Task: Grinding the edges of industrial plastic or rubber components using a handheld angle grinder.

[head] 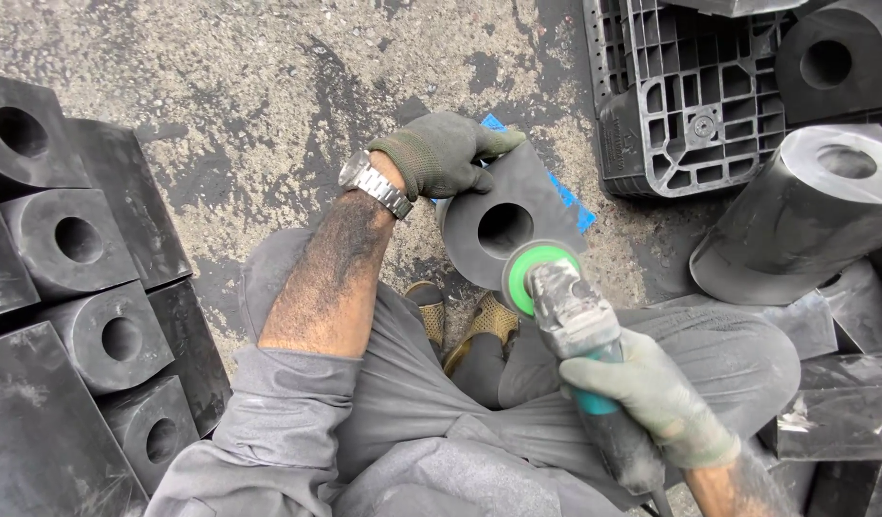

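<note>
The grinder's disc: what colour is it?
Green disc, pressed against the black rubber block; seen in the head view.

The rubber block (pixel 503 225) is matt black, the grinder (pixel 580 330) dusty grey with a teal grip and a green disc guard (pixel 529 271). Both gloves are olive-grey. The sheet (pixel 570 201) beneath is bright blue; the floor (pixel 268 105) is mottled grey, black-stained.

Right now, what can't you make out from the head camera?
- Grinding disc under the green guard: hidden by the grinder head, so contact with the black block is unclear.
- Grinder's rear end: cut off by the bottom edge, below the right hand.
- Left hand fingertips: behind the block's top edge.
- Blue sheet: mostly covered by the block.
</note>
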